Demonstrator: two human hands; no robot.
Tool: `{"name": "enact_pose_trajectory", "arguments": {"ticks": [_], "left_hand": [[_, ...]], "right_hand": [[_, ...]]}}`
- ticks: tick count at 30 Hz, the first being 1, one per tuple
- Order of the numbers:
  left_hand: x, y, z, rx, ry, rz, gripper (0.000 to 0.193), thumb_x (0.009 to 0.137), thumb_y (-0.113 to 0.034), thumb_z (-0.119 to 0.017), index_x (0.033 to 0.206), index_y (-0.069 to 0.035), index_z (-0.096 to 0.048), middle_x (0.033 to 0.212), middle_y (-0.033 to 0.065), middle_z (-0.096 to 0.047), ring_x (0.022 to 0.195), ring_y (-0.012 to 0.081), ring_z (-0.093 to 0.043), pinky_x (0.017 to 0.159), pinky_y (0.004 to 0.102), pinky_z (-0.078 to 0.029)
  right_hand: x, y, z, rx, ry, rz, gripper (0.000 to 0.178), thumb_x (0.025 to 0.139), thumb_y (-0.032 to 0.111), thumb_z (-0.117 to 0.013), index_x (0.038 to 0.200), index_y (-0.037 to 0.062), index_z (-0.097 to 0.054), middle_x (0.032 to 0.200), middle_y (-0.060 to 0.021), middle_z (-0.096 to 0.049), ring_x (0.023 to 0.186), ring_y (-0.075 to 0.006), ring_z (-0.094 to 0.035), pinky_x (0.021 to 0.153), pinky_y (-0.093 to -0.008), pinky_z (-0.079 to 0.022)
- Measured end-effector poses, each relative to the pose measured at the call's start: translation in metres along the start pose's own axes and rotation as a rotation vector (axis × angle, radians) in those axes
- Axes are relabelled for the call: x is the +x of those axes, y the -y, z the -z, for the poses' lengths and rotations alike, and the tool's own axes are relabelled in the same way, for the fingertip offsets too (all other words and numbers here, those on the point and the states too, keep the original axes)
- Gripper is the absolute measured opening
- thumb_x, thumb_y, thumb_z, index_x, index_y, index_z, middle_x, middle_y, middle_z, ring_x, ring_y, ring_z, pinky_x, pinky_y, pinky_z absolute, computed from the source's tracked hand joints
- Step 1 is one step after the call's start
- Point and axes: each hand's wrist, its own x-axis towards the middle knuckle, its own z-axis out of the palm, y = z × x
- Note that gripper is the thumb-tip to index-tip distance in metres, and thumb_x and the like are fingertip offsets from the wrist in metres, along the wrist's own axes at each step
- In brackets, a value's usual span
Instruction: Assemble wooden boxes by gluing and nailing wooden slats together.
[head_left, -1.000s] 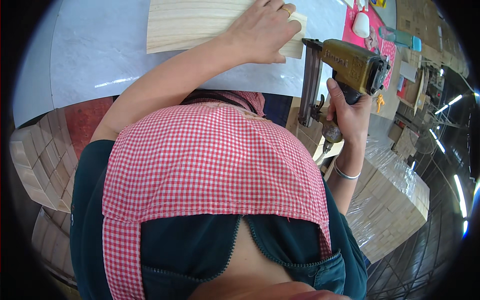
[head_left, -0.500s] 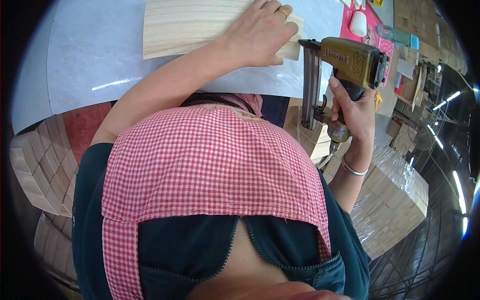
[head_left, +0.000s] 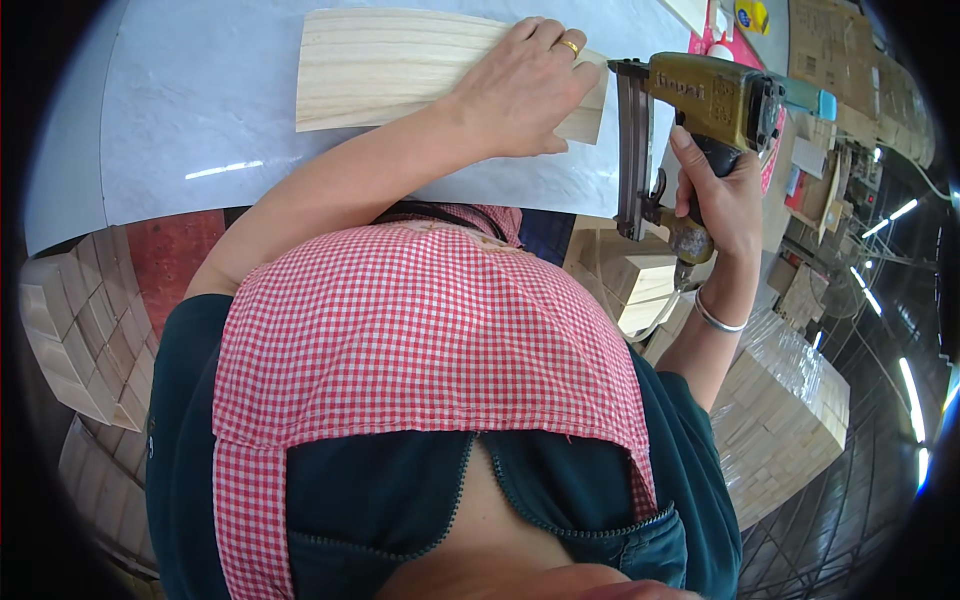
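- Board [head_left: 400, 75]: pale, grained wood, lying on the desk [head_left: 180, 130] in front of me, long way running left to right.
- My left hand [head_left: 525, 85] lies across the board near its right end. Fingers bent toward the far edge, tips hidden; thumb stretched to the near edge. I cannot tell how tightly they close.
- My right hand [head_left: 718, 190] is wrapped around the grip of a nail gun [head_left: 705, 95], fingers closed on it. Index finger near the trigger; contact cannot be told.
- Gun nose beside the board's right end; touching or just apart, I cannot tell. Magazine points back toward me.
- Judgement on technique: left palm should bear down evenly so the board cannot creep or twist. Nose wants to sit square to the wood, wrist straight, trigger left alone until contact is firm.
- Main risk, in my view: left fingers so near the nose. Better a little further back, out of its line.
- Surroundings: yellow pack [head_left: 751, 16] beyond the gun; film-wrapped wood stack [head_left: 785, 420] low on my right; stacked wooden blocks [head_left: 75, 325] on my left.
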Motion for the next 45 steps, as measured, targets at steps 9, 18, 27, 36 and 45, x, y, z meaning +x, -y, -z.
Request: {"name": "enact_pose_trajectory", "arguments": {"ticks": [9, 18, 27, 36, 45], "left_hand": [[0.003, -0.004, 0.004, -0.008, 0.082, 0.035, 0.056, 0.061, -0.036, -0.091, 0.102, -0.008, -0.065, 0.125, 0.0141, -0.058, 0.116, 0.0296, -0.052, 0.107, 0.0397, -0.037], [0.012, 0.001, 0.023, -0.164, 0.23, -0.019, 0.061, 0.067, -0.041, -0.087, 0.108, -0.004, -0.062, 0.131, 0.0201, -0.054, 0.124, 0.0346, -0.048, 0.111, 0.0478, -0.033], [-0.058, 0.07, 0.119, -0.042, 0.619, 0.138, 0.076, 0.067, -0.047, -0.086, 0.118, 0.0, -0.054, 0.147, 0.0278, -0.042, 0.142, 0.0409, -0.035, 0.118, 0.0559, -0.026], [-0.085, 0.1, 0.127, -0.24, 0.453, 0.312, 0.046, 0.065, -0.025, -0.081, 0.094, -0.005, -0.052, 0.113, 0.0178, -0.053, 0.106, 0.0355, -0.05, 0.096, 0.0416, -0.042], [-0.052, 0.062, 0.092, -0.341, 0.395, 0.385, 0.038, 0.063, -0.023, -0.08, 0.083, -0.007, -0.052, 0.105, 0.016, -0.054, 0.101, 0.0343, -0.05, 0.091, 0.0402, -0.044]], "right_hand": [[-0.001, -0.001, -0.008, 0.06, -0.042, -0.012, 0.025, 0.091, 0.022, -0.075, 0.088, -0.0019, -0.068, 0.051, -0.0012, -0.055, 0.037, -0.0093, -0.047, 0.036, -0.0221, -0.036], [-0.003, 0.002, -0.011, 0.011, -0.069, -0.025, 0.028, 0.09, 0.024, -0.075, 0.085, -0.0019, -0.067, 0.05, -0.0018, -0.055, 0.036, -0.0105, -0.047, 0.037, -0.0229, -0.037], [-0.017, -0.009, -0.007, -0.036, -0.09, 0.022, 0.03, 0.09, 0.027, -0.075, 0.085, -0.0004, -0.065, 0.053, -0.0015, -0.054, 0.038, -0.0097, -0.046, 0.038, -0.023, -0.037], [-0.066, -0.008, -0.016, -0.015, -0.11, 0.05, 0.027, 0.09, 0.021, -0.076, 0.08, -0.0024, -0.067, 0.05, -0.0014, -0.054, 0.036, -0.0093, -0.047, 0.036, -0.0231, -0.037], [-0.075, -0.011, -0.028, 0.077, -0.034, 0.054, 0.023, 0.089, 0.017, -0.076, 0.083, -0.003, -0.067, 0.051, -0.0015, -0.055, 0.036, -0.0089, -0.046, 0.035, -0.0222, -0.037]]}}
